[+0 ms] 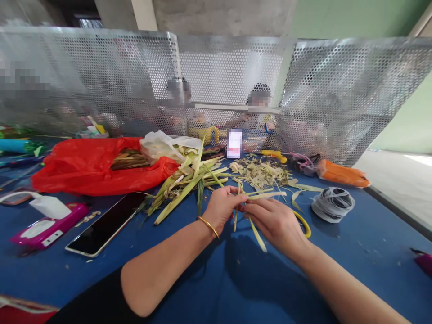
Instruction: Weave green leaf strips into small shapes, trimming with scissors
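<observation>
Both hands meet over the blue table, pinching pale green-yellow leaf strips [266, 195] that cross between the fingertips. My left hand [221, 208], with a gold bangle at the wrist, is closed on the strips from the left. From the right, my right hand [275, 220] closes on them too, its fingers bent. One strip end [258, 236] hangs down between the hands. Just beyond them lie a heap of long leaves [184, 193] and a pile of shredded leaf scraps [265, 172]. A yellow handle [305, 225] shows partly behind my right hand.
A red plastic bag [77, 166] and a dark phone [108, 225] lie left, near a magenta power bank [50, 229]. A lit phone [235, 144] stands before the perforated metal screen [232, 67]. At right are a ribbon roll [333, 204] and an orange packet [343, 174]. People sit beyond the screen.
</observation>
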A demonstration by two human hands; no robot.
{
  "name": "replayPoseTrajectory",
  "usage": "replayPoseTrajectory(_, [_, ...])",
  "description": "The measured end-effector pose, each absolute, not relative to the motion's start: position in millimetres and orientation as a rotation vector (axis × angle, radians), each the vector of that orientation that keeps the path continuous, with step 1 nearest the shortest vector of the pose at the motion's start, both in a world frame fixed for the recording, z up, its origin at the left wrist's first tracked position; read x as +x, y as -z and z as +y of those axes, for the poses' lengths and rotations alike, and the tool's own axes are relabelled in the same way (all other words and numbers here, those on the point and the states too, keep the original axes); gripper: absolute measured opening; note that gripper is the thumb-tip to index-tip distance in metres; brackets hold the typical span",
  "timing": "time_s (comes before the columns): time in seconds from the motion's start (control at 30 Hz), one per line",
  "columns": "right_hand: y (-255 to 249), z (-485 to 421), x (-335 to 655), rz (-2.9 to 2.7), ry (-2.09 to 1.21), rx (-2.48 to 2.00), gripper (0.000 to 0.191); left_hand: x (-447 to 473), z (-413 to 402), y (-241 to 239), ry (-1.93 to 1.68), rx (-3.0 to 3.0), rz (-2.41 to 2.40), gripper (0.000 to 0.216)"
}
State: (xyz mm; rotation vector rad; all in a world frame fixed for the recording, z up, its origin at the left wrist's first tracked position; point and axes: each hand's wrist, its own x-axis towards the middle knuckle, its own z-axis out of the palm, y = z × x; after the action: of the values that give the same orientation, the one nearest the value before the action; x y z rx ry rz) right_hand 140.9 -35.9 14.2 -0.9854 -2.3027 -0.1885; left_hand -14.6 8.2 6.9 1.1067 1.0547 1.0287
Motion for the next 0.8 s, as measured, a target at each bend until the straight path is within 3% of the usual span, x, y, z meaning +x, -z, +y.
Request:
replayPoseTrajectory(0.1, [-17,-37,140,-2.171,0.275,-1.017,0.017,-11,4,-5,-0.994,1.154,1.048,0.012])
replayPoseTrajectory(0.3, [-14,-30,145,-1.880,-0.152,-1.382,0.023,-10,-3,-11,-0.889,1.228,1.001,0.007])
replayPoseTrajectory(0.5, [-8,-25,145,-1.742,-0.299,-1.574,0.029,-9,-6,-11,-0.825,1.232,0.933,0.013])
replayPoseTrajectory(0.7, [-14,-28,145,-1.812,-0.275,-1.608,0.027,-6,-7,-10,-0.921,1.174,1.021,0.008])
replayPoseTrajectory(0.8, [-21,-29,150,-2.030,-0.050,-1.523,0.020,-9,1,-7,-0.974,1.035,1.022,0.009])
